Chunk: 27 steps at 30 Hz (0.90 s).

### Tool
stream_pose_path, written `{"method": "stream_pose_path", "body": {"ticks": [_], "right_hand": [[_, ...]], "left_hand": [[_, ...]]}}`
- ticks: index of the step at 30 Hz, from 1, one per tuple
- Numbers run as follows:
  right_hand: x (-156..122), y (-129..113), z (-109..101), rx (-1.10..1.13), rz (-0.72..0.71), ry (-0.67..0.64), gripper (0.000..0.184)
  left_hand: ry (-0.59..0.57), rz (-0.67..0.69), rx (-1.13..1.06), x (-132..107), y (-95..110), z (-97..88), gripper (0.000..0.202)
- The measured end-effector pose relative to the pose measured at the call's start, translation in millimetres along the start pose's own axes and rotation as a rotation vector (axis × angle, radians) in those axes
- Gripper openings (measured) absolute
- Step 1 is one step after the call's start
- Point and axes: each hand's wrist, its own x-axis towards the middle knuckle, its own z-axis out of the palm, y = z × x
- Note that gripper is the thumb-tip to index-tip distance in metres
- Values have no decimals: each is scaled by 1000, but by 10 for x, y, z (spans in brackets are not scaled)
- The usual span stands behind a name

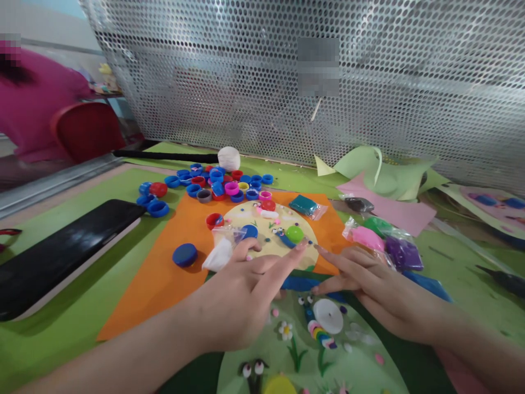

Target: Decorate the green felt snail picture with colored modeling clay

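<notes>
My left hand (252,290) reaches over a round cream picture (254,216), its longest finger stretched to a snail with a lime green shell (294,234) and blue body. My right hand (369,282) comes in from the right, its index fingertip at the picture's right edge beside a small dark blue dot (310,242). Both hands have their fingers apart, with nothing visible between them. Below them is a green round picture (254,317) with a caterpillar-like figure, a white disc (328,316) and a flower (286,330). A blue strip (301,283) lies between the pictures.
Several bottle caps (232,188) are piled behind. A black phone-like slab (74,251) lies left. Bagged clay (404,253) sits right, with paper scraps (369,169) behind it. A perforated metal panel (246,71) stands at the back. A person in pink (41,104) is at far left.
</notes>
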Motion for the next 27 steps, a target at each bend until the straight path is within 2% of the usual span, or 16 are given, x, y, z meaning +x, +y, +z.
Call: {"method": "stream_pose_path", "body": {"ticks": [5,11,16,20,27], "right_hand": [[-54,60,-5,16,55,71,74],[-13,-4,12,-54,28,50,77],[-3,-39,31,-54,42,-30,78],[77,-59,38,-104,17,-2,75],[206,-119,24,-31,-27,-30,77]], "left_hand": [[13,2,-8,-15,6,16,75],[14,-7,-2,-34,-11,38,74],[12,-14,-31,-30,-10,30,77],[4,-27,-58,-28,-8,18,76],[-13,-61,-103,-34,-8,-16,79]]}}
